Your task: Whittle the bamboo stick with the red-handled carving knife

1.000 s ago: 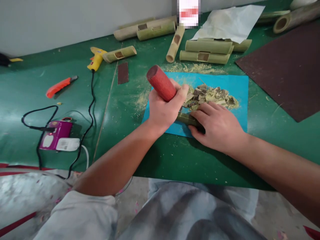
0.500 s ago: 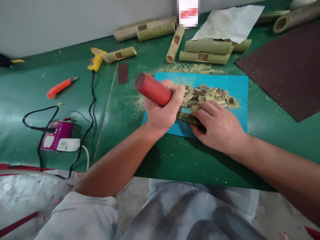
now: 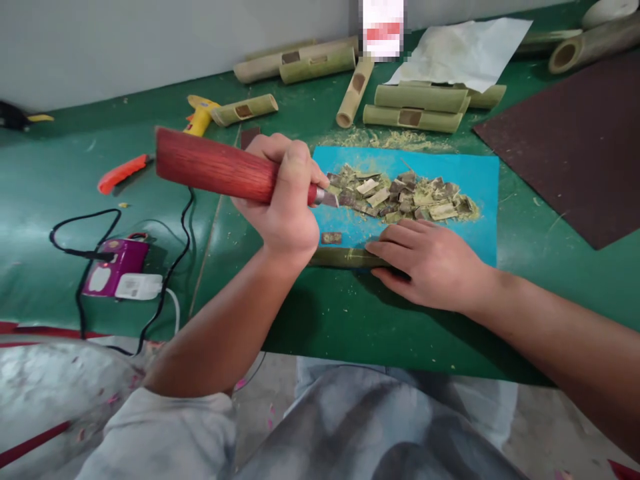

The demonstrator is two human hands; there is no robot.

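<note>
My left hand [image 3: 283, 193] is closed round the thick red wooden handle of a chisel [image 3: 215, 163]. Its short metal blade points right, raised near the pile of bamboo chips [image 3: 400, 193]. Along the front edge of a blue sheet [image 3: 480, 233] lies a green bamboo tube [image 3: 345, 257]. My right hand [image 3: 433, 263] grips that tube's right part from above, its fingers hiding that end. A small brown bamboo piece [image 3: 331, 237] rests on the sheet just behind the tube.
Cut bamboo tubes [image 3: 413, 119] stand at the back, partly under white paper [image 3: 465, 50]. On the left are a yellow glue gun [image 3: 200, 117], an orange utility knife [image 3: 123, 173] and a purple power adapter [image 3: 117, 267] with black cords. A dark brown sheet [image 3: 575, 140] covers the right side.
My left hand has drawn the chisel left and up, away from the tube, tilting its handle flatter. The tube now lies nearer the front, and a small loose bamboo piece shows behind it.
</note>
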